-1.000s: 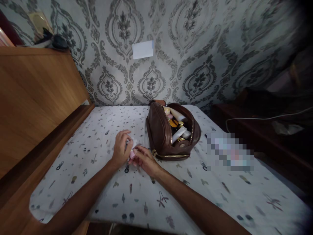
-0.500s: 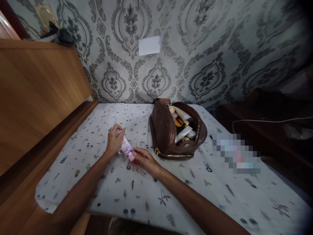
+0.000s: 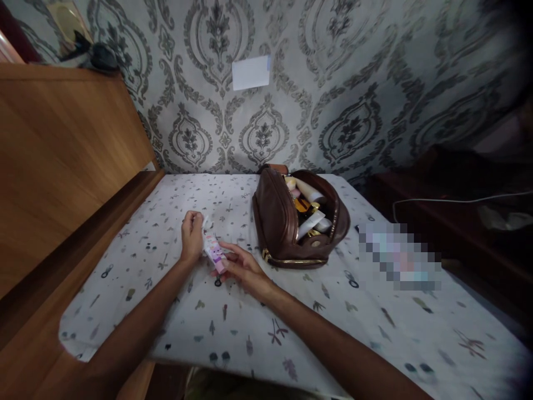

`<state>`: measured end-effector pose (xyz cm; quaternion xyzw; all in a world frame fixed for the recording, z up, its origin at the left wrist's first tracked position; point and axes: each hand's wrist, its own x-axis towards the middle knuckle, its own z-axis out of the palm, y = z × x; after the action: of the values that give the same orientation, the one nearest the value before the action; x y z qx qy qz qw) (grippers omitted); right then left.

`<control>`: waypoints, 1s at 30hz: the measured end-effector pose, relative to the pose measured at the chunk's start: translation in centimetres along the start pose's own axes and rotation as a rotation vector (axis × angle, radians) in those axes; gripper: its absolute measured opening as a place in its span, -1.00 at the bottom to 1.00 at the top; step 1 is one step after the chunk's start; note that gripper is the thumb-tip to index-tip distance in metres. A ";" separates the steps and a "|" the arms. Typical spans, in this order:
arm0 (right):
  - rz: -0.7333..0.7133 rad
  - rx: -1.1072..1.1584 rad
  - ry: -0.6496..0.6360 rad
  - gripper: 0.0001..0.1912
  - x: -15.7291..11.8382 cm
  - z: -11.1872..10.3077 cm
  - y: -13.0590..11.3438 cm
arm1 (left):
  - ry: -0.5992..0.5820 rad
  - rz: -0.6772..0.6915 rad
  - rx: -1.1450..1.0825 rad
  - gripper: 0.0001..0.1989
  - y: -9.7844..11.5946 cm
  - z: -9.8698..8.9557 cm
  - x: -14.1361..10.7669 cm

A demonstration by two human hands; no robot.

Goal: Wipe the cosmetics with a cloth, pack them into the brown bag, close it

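Between my hands is a small white, pink and purple printed box (image 3: 215, 253), tilted over the table with a white flap-like piece standing up at its top end. My right hand (image 3: 246, 272) grips the lower, pink end between thumb and fingers. On the other side, my left hand (image 3: 192, 236) is closed, its curled fingers against the box's upper end by the white piece. Its fingertips are partly hidden. Right of the hands stands a brown leather toiletry bag (image 3: 275, 216), unzipped, with several tubes and bottles inside, among them a white tube (image 3: 311, 224).
A patterned white cloth (image 3: 166, 311) covers the table. A blurred-out flat object (image 3: 400, 255) lies at the right. A wooden cabinet (image 3: 70, 128) borders the left side, and a papered wall (image 3: 266, 133) rises behind. A white cable (image 3: 458, 200) crosses the dark area at right.
My left fingers have shifted slightly back from the box's top, and the white flap-like piece now shows there. The right hand keeps its grip. The whole view has shifted slightly.
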<state>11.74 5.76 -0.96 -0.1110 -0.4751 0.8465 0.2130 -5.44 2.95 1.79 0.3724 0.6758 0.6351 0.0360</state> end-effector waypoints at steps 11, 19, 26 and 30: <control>0.129 0.266 0.032 -0.57 0.2 -0.4 -0.8 | -0.226 0.434 0.234 -0.81 1.5 1.0 -3.1; 0.154 0.124 -0.037 -0.64 0.0 0.1 -0.6 | -0.111 0.003 0.050 -0.80 -0.2 -0.1 -0.3; 0.052 0.212 0.030 -0.50 0.3 -0.1 -0.7 | -0.049 0.001 0.000 -0.74 -0.2 0.1 -0.3; 0.021 0.207 0.087 -0.55 0.5 -0.3 -0.7 | -0.190 0.204 0.067 -0.73 0.7 0.5 -1.6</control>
<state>11.64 6.56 -0.54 -0.1299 -0.3741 0.8877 0.2350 -3.75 2.46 1.61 0.4984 0.6489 0.5745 0.0225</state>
